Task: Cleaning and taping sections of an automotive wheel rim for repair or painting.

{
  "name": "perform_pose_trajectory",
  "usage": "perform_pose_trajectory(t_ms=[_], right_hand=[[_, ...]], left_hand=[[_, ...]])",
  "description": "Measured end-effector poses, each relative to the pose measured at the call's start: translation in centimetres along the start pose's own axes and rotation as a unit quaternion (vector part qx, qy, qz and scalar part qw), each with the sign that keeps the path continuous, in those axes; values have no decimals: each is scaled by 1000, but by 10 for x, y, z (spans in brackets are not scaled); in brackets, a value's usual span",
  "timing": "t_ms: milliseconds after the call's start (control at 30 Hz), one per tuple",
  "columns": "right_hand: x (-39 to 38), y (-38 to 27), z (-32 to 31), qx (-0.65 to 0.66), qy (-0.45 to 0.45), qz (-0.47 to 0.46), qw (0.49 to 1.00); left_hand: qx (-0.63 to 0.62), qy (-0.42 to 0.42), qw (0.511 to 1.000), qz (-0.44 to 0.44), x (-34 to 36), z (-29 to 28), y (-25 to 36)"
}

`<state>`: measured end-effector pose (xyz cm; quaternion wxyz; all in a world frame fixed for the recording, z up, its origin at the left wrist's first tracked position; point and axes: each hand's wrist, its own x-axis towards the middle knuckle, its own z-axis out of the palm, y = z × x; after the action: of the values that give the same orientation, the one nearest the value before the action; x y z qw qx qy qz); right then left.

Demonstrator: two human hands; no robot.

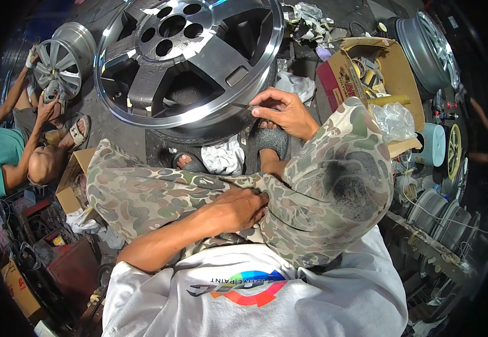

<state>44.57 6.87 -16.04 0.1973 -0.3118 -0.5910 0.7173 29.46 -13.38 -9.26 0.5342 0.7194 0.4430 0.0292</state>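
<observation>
A large alloy wheel [221, 59] lies tilted in front of my knees, with a bright machined lip and dark grey spoke openings. Beside its near right edge, my right hand [286, 114] pinches a thin dark blade-like strip [240, 105] between thumb and fingers, its tip close to the rim. My left hand [238, 210] rests in my lap on the camouflage trousers, fingers curled in; whatever they may hold is hidden. Under the wheel's near edge a white cloth [224, 156] lies between my sandalled feet.
An open cardboard box [339, 62] with tape rolls and a clear plastic bag stands right. More wheels lean at the far right [424, 50] and lower right [429, 208]. At left, another person [8, 151] handles a silver wheel [58, 67]. A smaller cardboard box [72, 180] sits by my left knee.
</observation>
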Motion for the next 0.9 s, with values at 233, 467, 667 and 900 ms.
perform_pose_trajectory(t_ms=[233, 467, 667, 900], right_hand=[[4, -1, 1, -26, -31, -30, 999], [2, -8, 4, -59, -53, -48, 996], [-3, -9, 2, -38, -20, -24, 999], [-4, -4, 2, -38, -7, -47, 998]], left_hand=[[8, 0, 1000, -11, 0, 0, 1], [-16, 17, 1000, 3, -1, 4, -3], [-9, 16, 1000, -3, -1, 3, -1], [5, 4, 1000, -5, 0, -1, 1]])
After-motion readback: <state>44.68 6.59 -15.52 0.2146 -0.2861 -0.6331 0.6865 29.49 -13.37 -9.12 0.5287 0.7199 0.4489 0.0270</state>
